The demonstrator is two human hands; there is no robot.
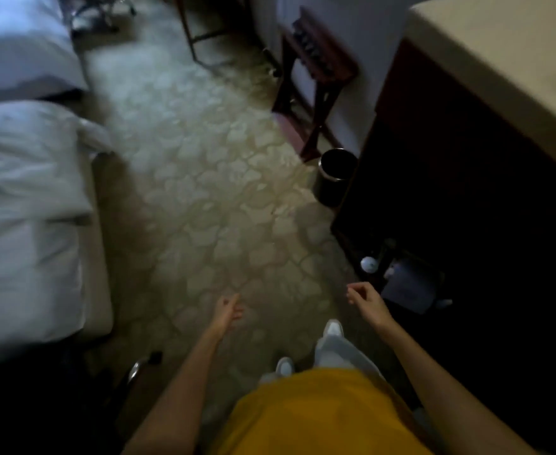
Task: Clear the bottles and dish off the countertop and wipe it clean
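A pale countertop (500,54) runs along the upper right, on top of a dark cabinet (467,192); the stretch in view carries no bottle or dish. My left hand (227,311) hangs over the patterned carpet with loosely relaxed fingers and holds nothing. My right hand (365,300) is stretched forward beside the cabinet's lower front, fingers loosely curled, holding nothing. The picture is blurred by motion.
A white bed (23,208) fills the left side. A black round bin (334,177) stands on the carpet by the cabinet's corner. A wooden luggage rack (316,70) stands against the far wall. Small pale objects (370,264) sit low in the dark cabinet opening.
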